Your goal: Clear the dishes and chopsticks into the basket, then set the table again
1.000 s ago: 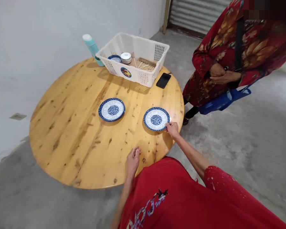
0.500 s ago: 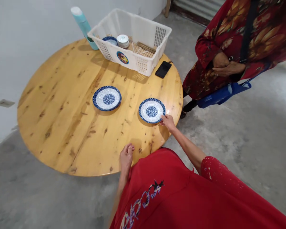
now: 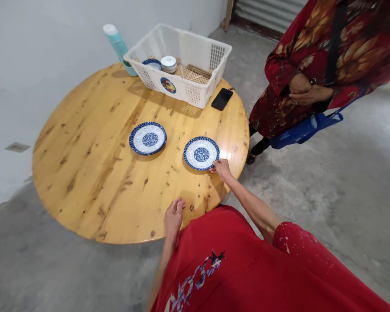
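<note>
My right hand is closed on the near right rim of a blue-and-white plate, thumb above the edge and fingers beneath. The plate is nearly level, low over the table or touching it; which one I cannot tell. To its left, a small gap away, more blue-and-white plates lie stacked, with a second rim showing under the top one. My left hand rests by the near table edge, fingers loosely curled in, with nothing visible in it.
On the round wooden table, a white plastic basket at the back holds a blue-rimmed plate, small white dishes and chopsticks. Beside it are a turquoise bottle and a black phone. A person with folded hands and a blue bag stands at right.
My right hand has moved the plate a little left, narrowing the gap to the stacked plates. My left hand stays by the table edge. The camera view has shifted slightly.
</note>
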A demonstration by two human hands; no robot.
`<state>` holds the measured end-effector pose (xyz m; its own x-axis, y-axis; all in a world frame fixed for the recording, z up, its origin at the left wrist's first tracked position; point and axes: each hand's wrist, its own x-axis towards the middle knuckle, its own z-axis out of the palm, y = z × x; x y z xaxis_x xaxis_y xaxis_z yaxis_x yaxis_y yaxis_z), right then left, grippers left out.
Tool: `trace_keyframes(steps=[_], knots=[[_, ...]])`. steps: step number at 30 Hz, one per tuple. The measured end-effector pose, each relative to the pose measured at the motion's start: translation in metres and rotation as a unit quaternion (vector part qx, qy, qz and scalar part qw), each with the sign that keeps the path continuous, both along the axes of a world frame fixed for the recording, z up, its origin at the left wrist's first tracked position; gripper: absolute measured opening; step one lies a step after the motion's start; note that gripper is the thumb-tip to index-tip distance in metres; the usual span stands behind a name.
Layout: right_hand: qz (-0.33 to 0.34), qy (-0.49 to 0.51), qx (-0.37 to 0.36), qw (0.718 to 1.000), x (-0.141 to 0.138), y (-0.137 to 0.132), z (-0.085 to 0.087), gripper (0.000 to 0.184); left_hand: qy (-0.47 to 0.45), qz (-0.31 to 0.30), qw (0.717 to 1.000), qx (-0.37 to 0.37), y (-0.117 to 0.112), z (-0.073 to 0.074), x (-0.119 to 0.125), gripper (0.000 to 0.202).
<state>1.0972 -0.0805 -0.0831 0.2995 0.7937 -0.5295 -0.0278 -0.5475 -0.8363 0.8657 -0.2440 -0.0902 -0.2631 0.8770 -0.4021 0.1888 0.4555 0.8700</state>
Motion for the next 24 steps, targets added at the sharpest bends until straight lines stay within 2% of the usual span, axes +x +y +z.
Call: trace_keyframes(steps=[8,15,19,24], knots=[[-0.016,0.015,0.006,1.000,-0.005,0.004,0.002,0.018,0.004,0.014,1.000,0.001,-0.006,0.005,-0.005,0.049],[-0.027,0.047,-0.001,0.999,-0.004,-0.003,0.010,0.018,0.002,0.008,1.000,0.003,-0.009,0.000,-0.005,0.049],[-0.050,0.079,0.018,0.995,0.016,-0.014,0.012,0.024,-0.009,0.020,1.000,-0.004,-0.012,0.000,-0.007,0.047],[-0.171,0.070,0.051,0.981,0.062,-0.032,0.011,0.018,-0.017,0.037,0.999,-0.006,-0.015,-0.002,-0.010,0.042]])
